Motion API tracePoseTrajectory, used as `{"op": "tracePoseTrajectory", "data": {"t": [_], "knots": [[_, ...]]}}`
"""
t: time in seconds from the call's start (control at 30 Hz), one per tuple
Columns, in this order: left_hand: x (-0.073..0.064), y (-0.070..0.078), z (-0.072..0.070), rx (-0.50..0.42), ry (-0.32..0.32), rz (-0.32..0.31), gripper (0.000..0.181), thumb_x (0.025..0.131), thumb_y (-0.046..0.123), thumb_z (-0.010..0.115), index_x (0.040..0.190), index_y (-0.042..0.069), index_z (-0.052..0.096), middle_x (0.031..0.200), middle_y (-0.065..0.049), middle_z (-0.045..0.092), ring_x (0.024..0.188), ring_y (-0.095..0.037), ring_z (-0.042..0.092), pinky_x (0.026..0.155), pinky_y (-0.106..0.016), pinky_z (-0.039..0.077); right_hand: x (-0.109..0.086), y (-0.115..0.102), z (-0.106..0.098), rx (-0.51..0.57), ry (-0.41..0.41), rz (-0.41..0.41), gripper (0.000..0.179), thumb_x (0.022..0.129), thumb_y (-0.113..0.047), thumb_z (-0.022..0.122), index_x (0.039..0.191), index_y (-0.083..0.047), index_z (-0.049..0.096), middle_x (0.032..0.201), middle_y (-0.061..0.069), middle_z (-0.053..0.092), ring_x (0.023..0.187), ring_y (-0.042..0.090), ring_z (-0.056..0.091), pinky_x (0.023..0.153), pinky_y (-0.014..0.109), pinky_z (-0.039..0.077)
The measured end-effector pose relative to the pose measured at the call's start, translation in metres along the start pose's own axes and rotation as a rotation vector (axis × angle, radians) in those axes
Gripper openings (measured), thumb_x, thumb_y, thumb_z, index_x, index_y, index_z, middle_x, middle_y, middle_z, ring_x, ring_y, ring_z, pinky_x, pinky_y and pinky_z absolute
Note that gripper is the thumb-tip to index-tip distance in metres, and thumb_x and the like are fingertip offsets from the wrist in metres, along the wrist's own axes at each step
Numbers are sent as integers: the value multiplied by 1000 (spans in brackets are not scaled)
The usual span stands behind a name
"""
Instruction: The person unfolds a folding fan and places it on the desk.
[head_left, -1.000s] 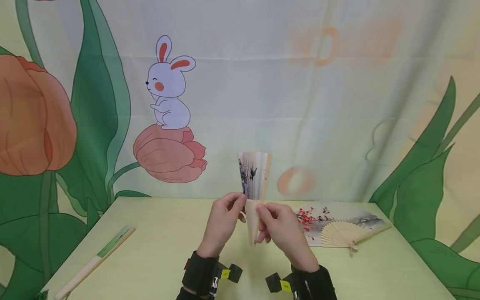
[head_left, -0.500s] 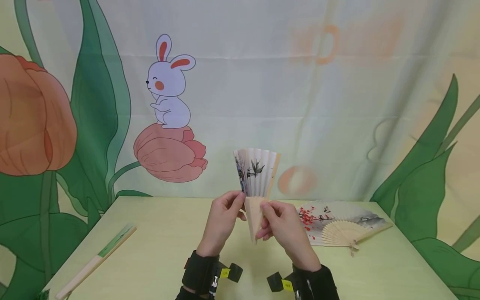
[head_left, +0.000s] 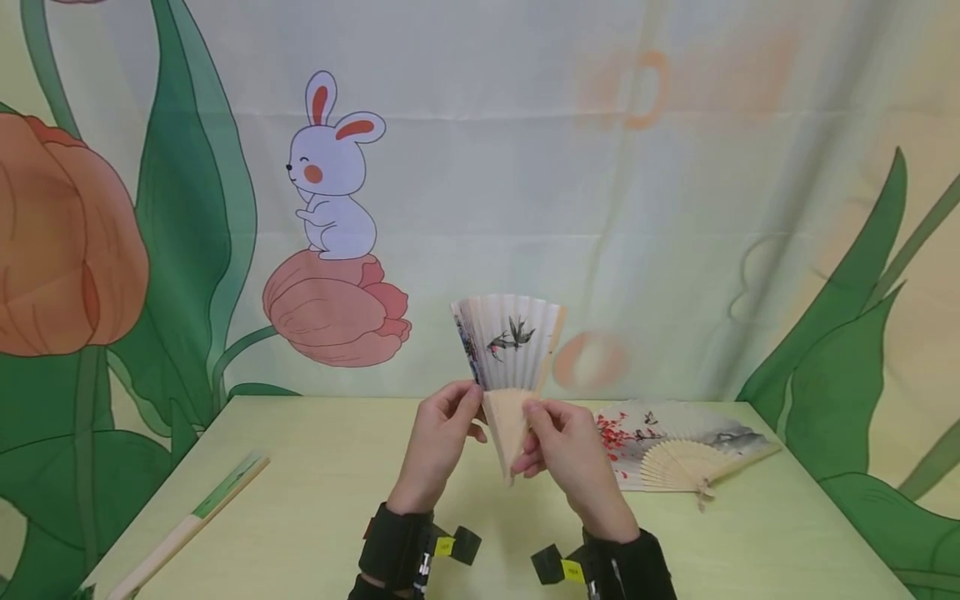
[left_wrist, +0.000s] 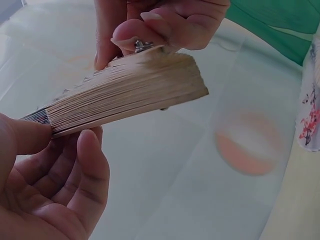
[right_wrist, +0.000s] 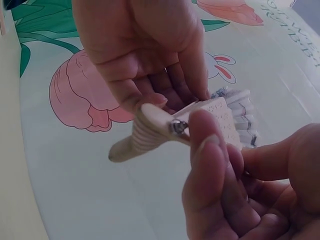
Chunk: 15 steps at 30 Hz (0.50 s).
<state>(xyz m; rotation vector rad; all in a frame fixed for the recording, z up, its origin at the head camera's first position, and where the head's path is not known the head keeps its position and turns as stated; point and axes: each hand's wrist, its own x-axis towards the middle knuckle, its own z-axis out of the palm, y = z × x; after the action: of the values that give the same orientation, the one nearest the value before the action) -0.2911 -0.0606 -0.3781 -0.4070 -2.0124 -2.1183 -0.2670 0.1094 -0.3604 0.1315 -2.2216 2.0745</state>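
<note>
Between the two hands, a partly spread folding fan (head_left: 513,342) stands upright above the table, its white leaf painted with dark birds. My left hand (head_left: 438,442) pinches its left edge where leaf meets ribs. On the opposite edge, my right hand (head_left: 566,450) pinches the fan between thumb and fingers. In the left wrist view the stacked wooden ribs (left_wrist: 135,95) lie between both hands. A metal rivet (right_wrist: 177,126) shows at the pivot end in the right wrist view. Part of the ribs is hidden behind the fingers.
An opened fan (head_left: 690,450) with red blossoms and a tassel lies on the table (head_left: 315,475) at the right. Toward the left edge lies a closed fan (head_left: 195,521) with a green leaf. A printed cloth (head_left: 480,167) with a rabbit and tulips hangs behind.
The held fan has spread wider, from a narrow strip to a wedge, showing more of its painted birds. Its left edge moved leftward with my left hand, while my right hand stayed nearly in place.
</note>
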Motion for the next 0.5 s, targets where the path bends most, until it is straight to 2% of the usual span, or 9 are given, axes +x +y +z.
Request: {"op": "tracePoseTrajectory", "data": {"t": [0.5], "knots": [[0, 3, -1, -29, -6, -5, 26, 109, 13, 56, 124, -7, 66, 99, -15, 68, 89, -20, 64, 68, -24, 57, -1, -4, -5, 49, 40, 14, 28, 108, -16, 58, 96, 8, 65, 64, 8, 56, 51, 19, 69, 49, 29, 57]]}}
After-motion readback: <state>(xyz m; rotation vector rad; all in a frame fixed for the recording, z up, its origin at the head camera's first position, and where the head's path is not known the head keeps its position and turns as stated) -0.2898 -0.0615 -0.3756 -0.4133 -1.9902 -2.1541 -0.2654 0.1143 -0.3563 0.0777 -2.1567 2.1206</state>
